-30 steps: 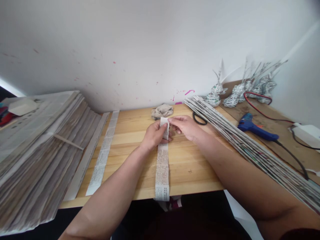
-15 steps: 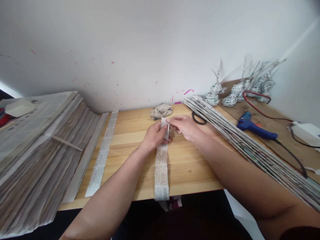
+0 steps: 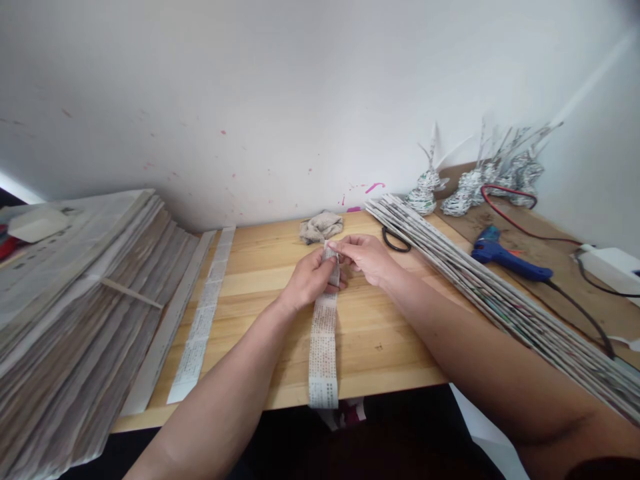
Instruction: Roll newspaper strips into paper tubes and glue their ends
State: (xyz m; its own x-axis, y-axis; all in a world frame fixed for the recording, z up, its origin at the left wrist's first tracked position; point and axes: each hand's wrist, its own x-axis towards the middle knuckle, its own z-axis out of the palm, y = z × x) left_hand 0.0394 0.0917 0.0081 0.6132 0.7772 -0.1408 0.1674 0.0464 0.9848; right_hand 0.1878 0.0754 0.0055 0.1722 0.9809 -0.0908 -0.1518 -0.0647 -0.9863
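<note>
A printed newspaper strip [image 3: 324, 340] runs lengthwise over the wooden table [image 3: 385, 333], its near end hanging past the front edge. My left hand [image 3: 313, 275] grips it close to the far end, thumb on top and fingers beneath. At the strip's far tip, my right hand [image 3: 361, 257] pinches the corner between thumb and fingers. Just beyond both hands lies a crumpled grey-beige cloth [image 3: 321, 227]. Left of my forearm, another newspaper strip [image 3: 203, 320] lies flat.
A tall stack of newspaper [image 3: 115, 300] fills the left side. To the right are a bundle of rolled paper sticks [image 3: 465, 280], a black scissors handle [image 3: 397, 240], a blue glue gun [image 3: 510, 260] on cardboard [image 3: 545, 240], a white power strip [image 3: 610, 270] and woven paper figures [image 3: 424, 193].
My right thumb and fingers have shifted slightly left over the strip's far tip, which now looks creased or folded. My left hand keeps its hold. The view has tipped a little.
</note>
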